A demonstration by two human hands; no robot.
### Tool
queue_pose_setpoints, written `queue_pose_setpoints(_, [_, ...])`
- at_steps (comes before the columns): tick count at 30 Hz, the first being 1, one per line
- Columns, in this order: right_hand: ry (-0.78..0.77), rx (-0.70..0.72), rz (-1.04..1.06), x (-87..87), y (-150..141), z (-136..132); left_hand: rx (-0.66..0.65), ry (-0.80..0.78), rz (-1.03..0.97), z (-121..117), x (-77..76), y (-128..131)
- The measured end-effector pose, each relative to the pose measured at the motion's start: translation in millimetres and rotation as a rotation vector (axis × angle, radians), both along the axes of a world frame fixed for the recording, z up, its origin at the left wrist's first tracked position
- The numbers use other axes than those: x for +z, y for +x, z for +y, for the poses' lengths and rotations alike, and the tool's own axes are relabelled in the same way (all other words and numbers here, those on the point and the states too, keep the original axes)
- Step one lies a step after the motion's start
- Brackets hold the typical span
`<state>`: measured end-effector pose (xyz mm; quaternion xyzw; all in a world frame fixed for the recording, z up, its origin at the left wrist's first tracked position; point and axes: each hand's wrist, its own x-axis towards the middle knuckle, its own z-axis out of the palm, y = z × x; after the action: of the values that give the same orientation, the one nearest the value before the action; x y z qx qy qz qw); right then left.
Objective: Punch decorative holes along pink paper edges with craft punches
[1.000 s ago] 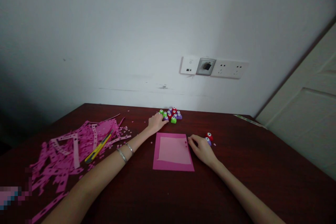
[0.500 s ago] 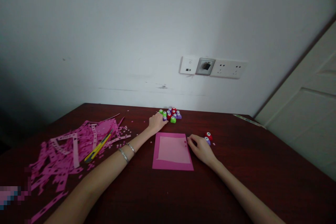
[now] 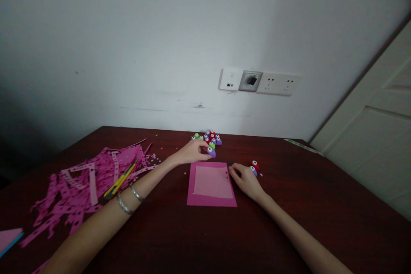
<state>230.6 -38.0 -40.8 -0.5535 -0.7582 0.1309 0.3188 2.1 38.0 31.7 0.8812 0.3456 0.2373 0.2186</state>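
Far to the left of the left fingers I see pink paper with a blue edge (image 3: 9, 237), and between it and the hand spreads a heap of hole-dotted pink strips (image 3: 93, 186), a yellow cutter (image 3: 121, 180) lying at its right side. Two silver bracelets (image 3: 122, 205) circle the forearm, back from the fingers. I watch the left hand (image 3: 192, 151) grasp a purple punch (image 3: 211, 153) between thumb and fingertips; just beyond them stands a cluster of green, red and purple punches (image 3: 218, 141). Nearer me than those fingertips, a dark pink sheet (image 3: 212, 202) lies on the table (image 3: 180, 239) with a paler sheet (image 3: 213, 182) over it. At its right edge is the right hand (image 3: 246, 180), fingers curled toward the thumb; I cannot tell whether they pinch the paper. Just right of its knuckles I find a red punch (image 3: 254, 164), a second purple one (image 3: 253, 170) and a tiny pink scrap (image 3: 261, 175). Well above the right fingers are wall sockets (image 3: 279, 83)
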Motion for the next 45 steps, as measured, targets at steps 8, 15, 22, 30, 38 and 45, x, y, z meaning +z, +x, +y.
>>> queue_pose_setpoints(8, [-0.047,0.055,0.192,12.8,-1.1,-5.1,-0.134,-0.098,0.092,-20.1,-3.2,5.2])
queue_pose_setpoints(15, [-0.102,0.248,0.184,47.0,-17.8,-25.5,-0.237,-0.098,0.143,-34.5,0.5,14.0])
queue_pose_setpoints(22, [-0.176,0.267,0.179,47.7,-17.2,-27.0,-0.246,-0.124,0.164,-44.8,7.2,19.4])
queue_pose_setpoints(30, [-0.378,0.119,0.335,46.9,8.8,-13.1,-0.116,-0.078,0.240,-27.5,-1.5,6.6])
queue_pose_setpoints(38, [-0.514,0.071,0.322,45.2,35.2,-5.6,-0.010,0.050,0.381,-12.2,-26.9,5.0])
queue_pose_setpoints(45, [-0.561,0.078,0.260,44.6,41.4,-4.5,-0.022,-0.098,0.329,-2.5,-34.2,2.1])
